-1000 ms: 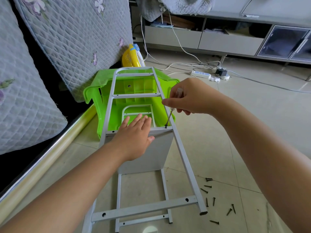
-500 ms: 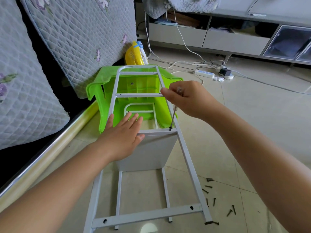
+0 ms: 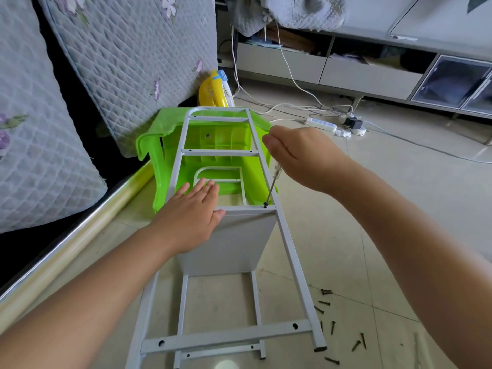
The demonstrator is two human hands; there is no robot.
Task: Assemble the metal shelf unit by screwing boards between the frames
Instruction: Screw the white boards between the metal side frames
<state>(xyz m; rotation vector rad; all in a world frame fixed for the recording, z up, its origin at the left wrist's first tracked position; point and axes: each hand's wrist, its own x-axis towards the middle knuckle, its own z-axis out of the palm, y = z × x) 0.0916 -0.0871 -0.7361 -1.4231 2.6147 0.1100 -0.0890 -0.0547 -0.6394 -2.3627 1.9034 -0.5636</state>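
Note:
A white metal shelf frame [image 3: 287, 243] lies tilted, its far end propped on a green plastic stool [image 3: 162, 134]. A second frame [image 3: 256, 296] lies on the floor beneath it. Between them stands a white board [image 3: 231, 246] on edge. My left hand [image 3: 190, 217] presses flat on the board's top edge and the crossbar, fingers straight. Over the right rail, my right hand [image 3: 300, 158] grips a screwdriver [image 3: 273, 186]. Its tip sits in a dark screw [image 3: 265, 205] at the crossbar's right end. The handle is mostly hidden in my palm.
Several loose black screws [image 3: 332, 326] lie on the tile floor at the lower right. A white power strip [image 3: 320, 125] and cables run behind the stool. A yellow fan [image 3: 213, 89] leans by quilted mattresses [image 3: 127, 57] at left. A low grey cabinet [image 3: 367, 75] stands at the back.
My right hand has turned on the screwdriver, wrist rolled over the handle, and the shaft stands steeper. My left hand stays pressed on the board. The view has shifted slightly.

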